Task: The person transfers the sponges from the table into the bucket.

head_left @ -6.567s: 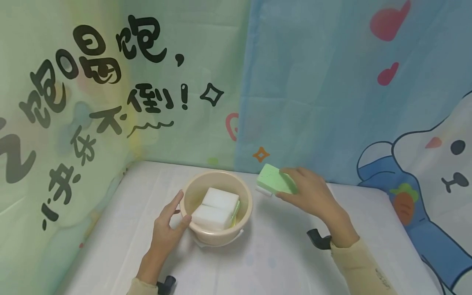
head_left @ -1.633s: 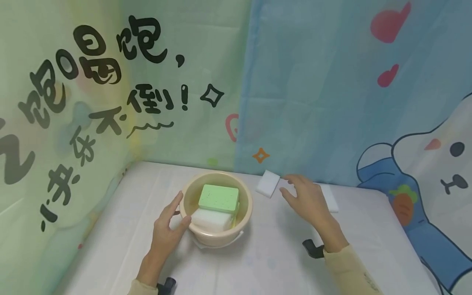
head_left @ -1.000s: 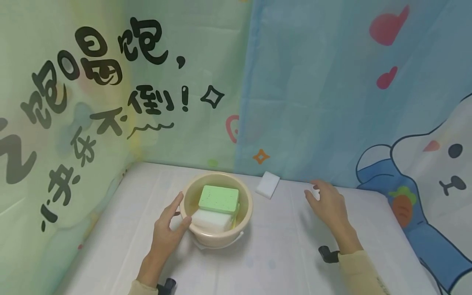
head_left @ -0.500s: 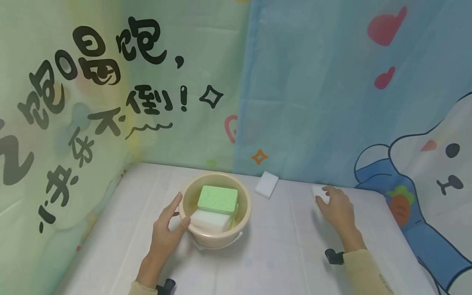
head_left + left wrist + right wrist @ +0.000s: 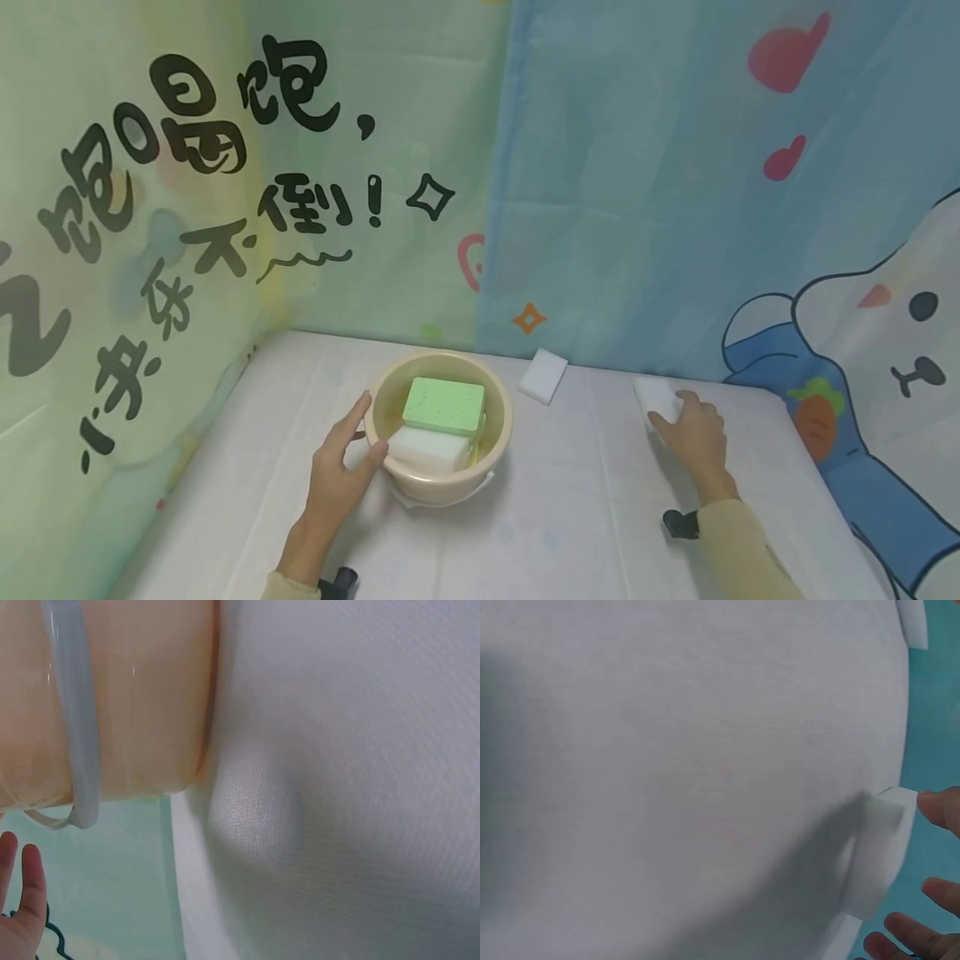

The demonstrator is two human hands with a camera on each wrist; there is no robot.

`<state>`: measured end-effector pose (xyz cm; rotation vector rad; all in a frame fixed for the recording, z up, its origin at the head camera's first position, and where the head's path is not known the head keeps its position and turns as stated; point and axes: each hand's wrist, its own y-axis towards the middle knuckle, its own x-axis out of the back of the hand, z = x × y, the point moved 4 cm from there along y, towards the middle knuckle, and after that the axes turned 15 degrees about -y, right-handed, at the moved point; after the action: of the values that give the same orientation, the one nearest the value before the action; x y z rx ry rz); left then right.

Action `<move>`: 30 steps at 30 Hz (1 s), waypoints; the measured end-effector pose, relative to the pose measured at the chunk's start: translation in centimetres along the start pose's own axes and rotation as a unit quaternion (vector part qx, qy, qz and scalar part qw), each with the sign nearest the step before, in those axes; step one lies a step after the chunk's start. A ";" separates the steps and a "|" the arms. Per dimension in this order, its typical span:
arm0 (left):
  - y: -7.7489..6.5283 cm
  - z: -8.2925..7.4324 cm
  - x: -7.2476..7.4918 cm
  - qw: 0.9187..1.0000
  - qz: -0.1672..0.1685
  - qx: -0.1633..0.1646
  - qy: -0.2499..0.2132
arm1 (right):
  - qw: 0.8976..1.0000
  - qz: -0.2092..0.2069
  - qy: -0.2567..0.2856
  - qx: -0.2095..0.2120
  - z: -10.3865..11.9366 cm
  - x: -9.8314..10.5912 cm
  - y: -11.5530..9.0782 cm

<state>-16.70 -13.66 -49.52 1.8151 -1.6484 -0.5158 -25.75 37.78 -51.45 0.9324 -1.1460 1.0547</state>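
Observation:
A cream bucket (image 5: 442, 487) stands on the white-covered table. In it a green sponge (image 5: 444, 404) lies behind a white sponge block (image 5: 427, 450), with a yellow edge showing at their right. My left hand (image 5: 341, 475) rests against the bucket's left rim, thumb and forefinger spread and extended. At the right, my right hand (image 5: 693, 433) is at a white sponge block (image 5: 654, 396), partly hidden by the fingers. In the right wrist view the thumb touches a corner of this block (image 5: 881, 851), while the other fingers are spread apart from it.
Another white block (image 5: 543, 375) lies at the table's back edge, between the bucket and my right hand. A white piece (image 5: 844, 937) shows below the block in the right wrist view. A printed curtain (image 5: 637, 167) hangs behind the table (image 5: 547, 500).
The green sponge, earlier in my right hand, now lies in the bucket. My right hand has since moved right to the white block by the back edge. My left hand has stayed at the bucket.

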 end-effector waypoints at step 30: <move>0.0 0.0 0.1 1.000 0.006 0.016 0.000 | 1.000 0.030 -0.001 -0.009 0.0 -0.4 -1.2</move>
<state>-16.66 -13.75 -49.53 1.8275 -1.6750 -0.4860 -24.58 37.44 -51.87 0.8901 -1.1898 1.0906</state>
